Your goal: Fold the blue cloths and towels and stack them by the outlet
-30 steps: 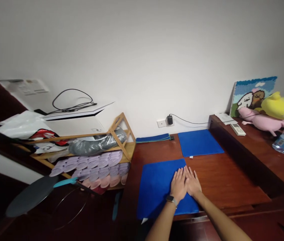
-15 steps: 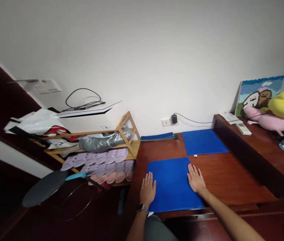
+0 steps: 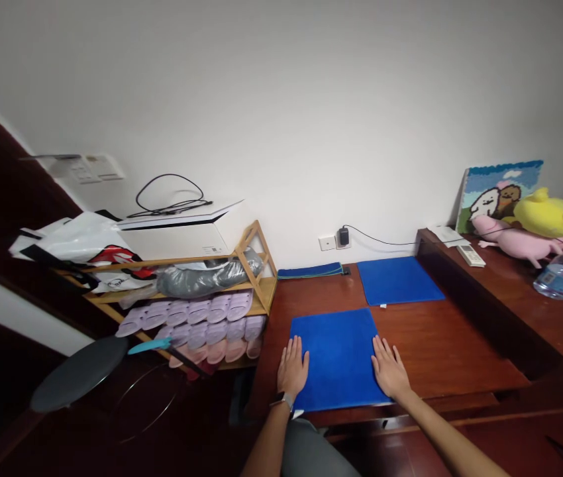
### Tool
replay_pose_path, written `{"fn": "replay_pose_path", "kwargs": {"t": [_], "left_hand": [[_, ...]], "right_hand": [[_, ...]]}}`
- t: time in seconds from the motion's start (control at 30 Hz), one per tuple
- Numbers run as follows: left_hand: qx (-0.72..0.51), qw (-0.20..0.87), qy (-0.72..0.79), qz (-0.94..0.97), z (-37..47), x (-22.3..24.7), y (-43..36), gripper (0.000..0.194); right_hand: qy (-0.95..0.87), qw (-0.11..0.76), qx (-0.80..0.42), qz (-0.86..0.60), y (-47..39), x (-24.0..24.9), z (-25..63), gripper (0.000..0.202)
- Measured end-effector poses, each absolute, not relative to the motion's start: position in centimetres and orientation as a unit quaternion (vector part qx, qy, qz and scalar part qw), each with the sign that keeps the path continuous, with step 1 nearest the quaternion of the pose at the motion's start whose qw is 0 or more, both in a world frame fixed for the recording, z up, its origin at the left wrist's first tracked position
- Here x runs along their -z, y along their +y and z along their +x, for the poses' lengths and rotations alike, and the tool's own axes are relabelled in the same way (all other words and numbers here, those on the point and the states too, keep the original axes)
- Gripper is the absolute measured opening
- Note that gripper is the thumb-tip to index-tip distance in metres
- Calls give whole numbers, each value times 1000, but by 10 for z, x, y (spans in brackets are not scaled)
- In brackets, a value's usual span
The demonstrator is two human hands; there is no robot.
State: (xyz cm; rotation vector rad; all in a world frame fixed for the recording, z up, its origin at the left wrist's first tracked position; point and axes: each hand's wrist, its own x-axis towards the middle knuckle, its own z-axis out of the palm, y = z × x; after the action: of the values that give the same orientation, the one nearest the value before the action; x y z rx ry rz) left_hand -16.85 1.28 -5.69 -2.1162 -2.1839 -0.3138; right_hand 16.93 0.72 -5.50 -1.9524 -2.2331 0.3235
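A blue cloth (image 3: 337,361) lies spread flat on the reddish-brown wooden table (image 3: 321,295), close to its front edge. At the cloth's left edge my left hand (image 3: 292,368) rests palm down, fingers stretched out, with a watch on the wrist. My right hand (image 3: 389,368) lies flat at the right edge, fingers apart. Neither hand grasps anything. Behind and to the right is a second blue cloth (image 3: 401,279), also flat, with a small white tag. A folded blue cloth (image 3: 310,270) with green edging lies along the wall.
A wooden rack (image 3: 264,291) with lilac and pink slippers (image 3: 219,308) adjoins the table's left side. On the higher right surface are a remote (image 3: 471,256), a pink plush toy (image 3: 514,243), a yellow plush toy (image 3: 544,213) and a water bottle (image 3: 562,275). A black adapter (image 3: 344,236) sits in the wall socket.
My right hand has slid slightly down along the cloth's right edge. My left hand stays nearly in place. The camera view has shifted a little.
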Motion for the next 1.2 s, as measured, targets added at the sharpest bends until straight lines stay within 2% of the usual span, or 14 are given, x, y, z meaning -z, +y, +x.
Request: {"fn": "replay_pose_path", "kwargs": {"t": [0.33, 0.43, 0.57, 0.63, 0.73, 0.97, 1.2], "left_hand": [[106, 70, -697, -706, -152, 41, 20, 60], [127, 49, -636, -760, -92, 36, 17, 59], [134, -42, -560, -816, 10, 35, 12, 59], [133, -74, -550, -821, 34, 39, 9, 59], [132, -70, -558, -816, 9, 43, 1, 60], [93, 34, -709, -698, -160, 51, -28, 62], [104, 43, -719, -686, -169, 54, -35, 63]], "right_hand": [[-760, 100, -111, -632, 28, 56, 167, 65], [-756, 101, -111, -637, 27, 58, 167, 65], [-767, 80, -113, -627, 25, 57, 170, 65], [-775, 75, -110, -618, 25, 56, 171, 64], [-768, 87, -110, -625, 24, 58, 170, 65], [-755, 95, -113, -639, 26, 58, 168, 66], [-752, 95, -101, -644, 8, 48, 170, 68]]}}
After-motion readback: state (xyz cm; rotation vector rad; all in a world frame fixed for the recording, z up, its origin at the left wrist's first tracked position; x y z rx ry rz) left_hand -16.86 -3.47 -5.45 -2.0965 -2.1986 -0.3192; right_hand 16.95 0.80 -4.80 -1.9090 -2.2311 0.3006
